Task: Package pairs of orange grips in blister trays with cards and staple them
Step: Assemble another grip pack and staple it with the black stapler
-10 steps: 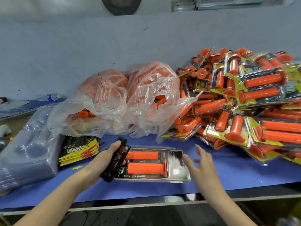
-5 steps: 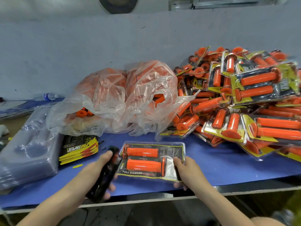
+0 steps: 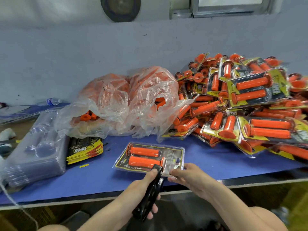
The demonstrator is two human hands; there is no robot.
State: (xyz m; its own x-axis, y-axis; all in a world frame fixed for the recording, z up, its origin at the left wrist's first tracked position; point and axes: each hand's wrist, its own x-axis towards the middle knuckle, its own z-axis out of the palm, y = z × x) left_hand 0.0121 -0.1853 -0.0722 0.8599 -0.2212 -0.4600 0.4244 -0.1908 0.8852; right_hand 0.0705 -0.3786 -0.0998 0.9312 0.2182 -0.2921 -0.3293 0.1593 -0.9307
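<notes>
Pack (image 3: 172, 155): on the desk (image 3: 83, 184).
Left hand (image 3: 140, 189): your fingers grasp the stapler (image 3: 150, 195), nose on the pack's near edge.
Right hand (image 3: 189, 179): your fingers pinch that edge.

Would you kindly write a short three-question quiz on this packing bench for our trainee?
1. True or false: the left hand grips the black stapler.
2. The stapler's nose meets the blister pack at its: A) far edge, B) near edge, C) left end.
3. Which hand holds the pack's near right corner?
Key: 1 true; 2 B; 3 the right hand.
</notes>
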